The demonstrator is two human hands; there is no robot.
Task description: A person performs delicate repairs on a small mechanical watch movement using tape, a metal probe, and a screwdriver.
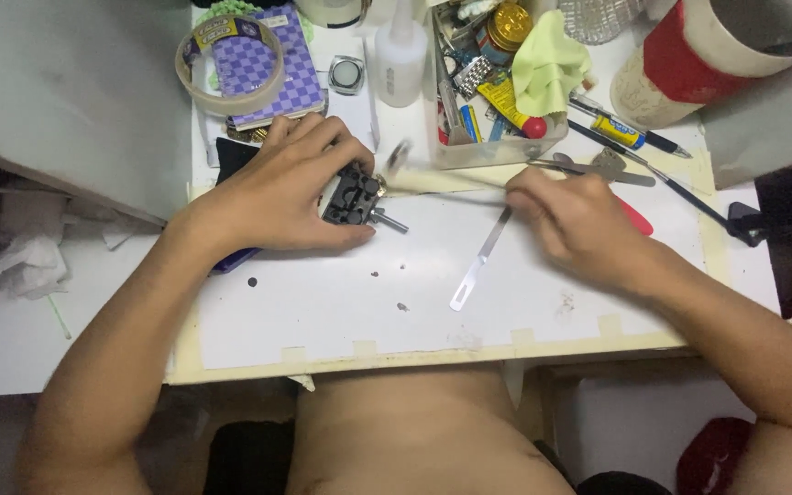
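Note:
My left hand (284, 188) grips a small black block-shaped holder (352, 195) with a metal screw sticking out its right side, pressing it onto the white work board (341, 302). My right hand (577, 220) holds a small hammer (433, 179) by its pale wooden handle; the blurred metal head hovers just above the holder's top right corner. A thin metal tweezer-like strip (477, 264) lies on the board below the hammer handle.
A clear plastic box (497, 147) crammed with tools and a yellow-green cloth stands behind. A tape roll (229, 69) lies on a purple checkered case, with a white glue bottle (400, 57), a watch case (347, 74), pens (630, 136) and a red-and-white cup (689, 60) around.

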